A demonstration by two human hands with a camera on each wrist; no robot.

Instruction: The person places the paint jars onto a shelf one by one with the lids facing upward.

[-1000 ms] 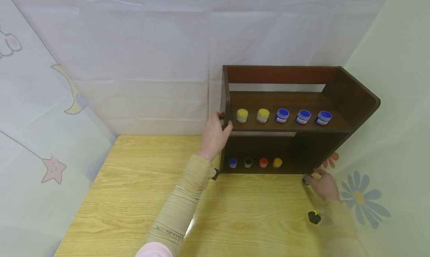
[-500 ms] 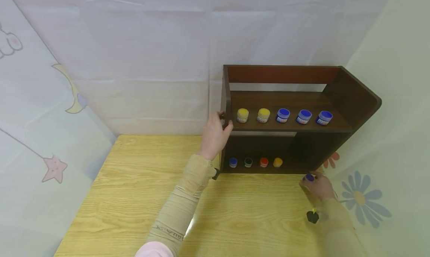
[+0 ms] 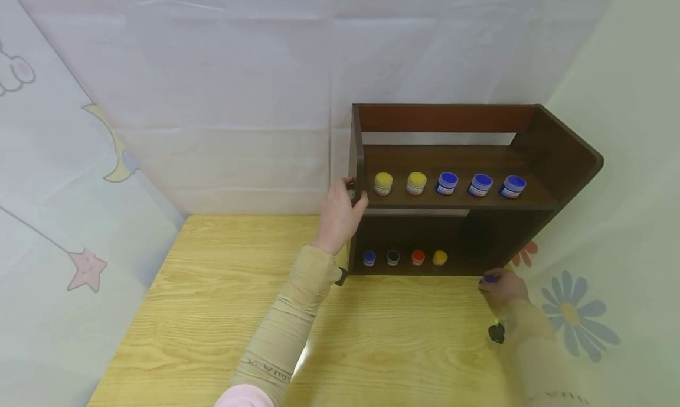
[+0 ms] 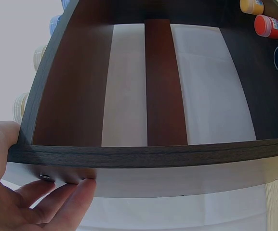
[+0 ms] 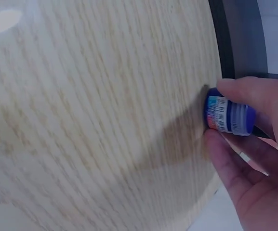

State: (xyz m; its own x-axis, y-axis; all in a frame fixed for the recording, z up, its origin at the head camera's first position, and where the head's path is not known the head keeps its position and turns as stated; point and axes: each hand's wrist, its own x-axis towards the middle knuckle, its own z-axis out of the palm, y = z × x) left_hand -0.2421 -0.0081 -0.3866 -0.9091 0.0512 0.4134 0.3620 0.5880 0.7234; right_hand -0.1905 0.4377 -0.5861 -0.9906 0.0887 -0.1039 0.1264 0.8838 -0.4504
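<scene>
My left hand (image 3: pixel 340 217) grips the left side panel of a dark brown two-level shelf (image 3: pixel 457 209). In the left wrist view the fingers (image 4: pixel 76 204) press the panel's outer face, and the thumb lies by the front edge. My right hand (image 3: pixel 507 286) pinches a small blue paint jar (image 5: pixel 228 113) between thumb and fingers, close to the shelf's lower front right corner. The jar's label and ribbed lid show in the right wrist view, and its base is right at the wooden table (image 5: pixel 105 120).
Two yellow jars (image 3: pixel 416 184) and three blue jars (image 3: pixel 480 185) stand along the upper level. On the lower level are a blue jar (image 3: pixel 369 258), a black jar (image 3: pixel 392 257), a red jar (image 3: pixel 417 257) and an orange-yellow jar (image 3: pixel 440 258). Printed walls border the table.
The right hand and its blue jar have shifted slightly back and right, staying near the shelf's corner. The left hand keeps its grip on the panel.
</scene>
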